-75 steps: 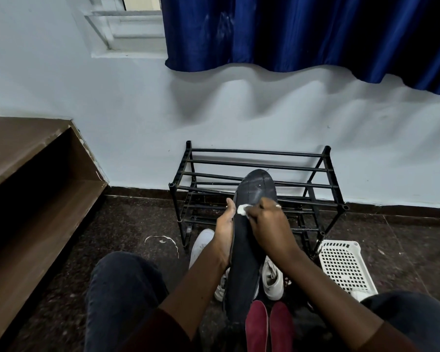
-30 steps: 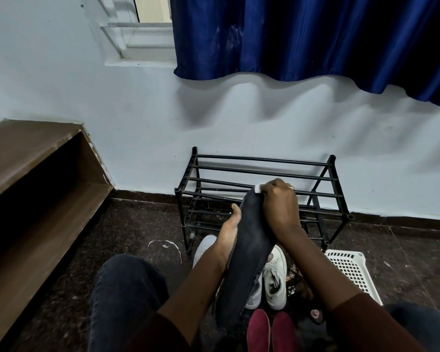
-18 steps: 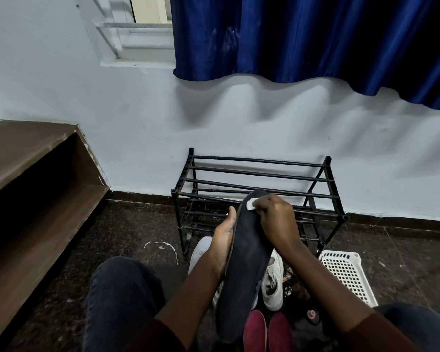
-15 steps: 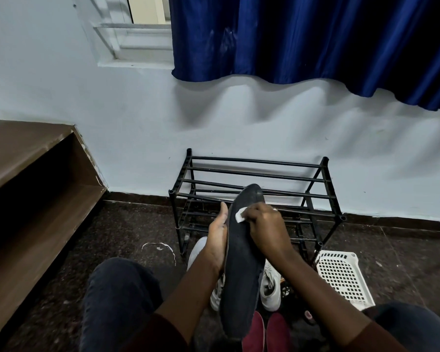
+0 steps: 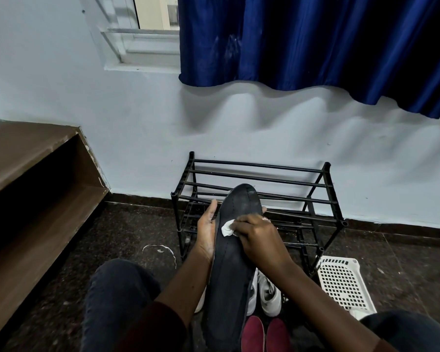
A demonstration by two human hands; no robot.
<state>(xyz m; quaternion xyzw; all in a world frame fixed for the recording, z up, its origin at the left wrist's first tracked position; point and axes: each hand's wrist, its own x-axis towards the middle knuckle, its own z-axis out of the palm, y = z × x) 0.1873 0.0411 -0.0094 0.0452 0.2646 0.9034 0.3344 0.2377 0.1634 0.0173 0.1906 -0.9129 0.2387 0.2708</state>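
A long black insole (image 5: 233, 262) stands tilted in front of me, toe end up. My left hand (image 5: 206, 231) holds it from behind and along its left edge, thumb pointing up. My right hand (image 5: 258, 238) pinches a small white wipe (image 5: 226, 227) and presses it against the upper face of the insole. Fingertips of the left hand show past the insole's right edge.
A black metal shoe rack (image 5: 258, 199) stands against the wall behind the insole. White sneakers (image 5: 268, 293) and maroon shoes (image 5: 263, 335) lie on the dark floor below. A white perforated basket (image 5: 341, 283) sits at right, a brown wooden shelf (image 5: 36, 189) at left.
My right hand with the wipe has slid down the insole from near its toe end, after rubbing up and down over the earlier frames. The left hand keeps its hold.
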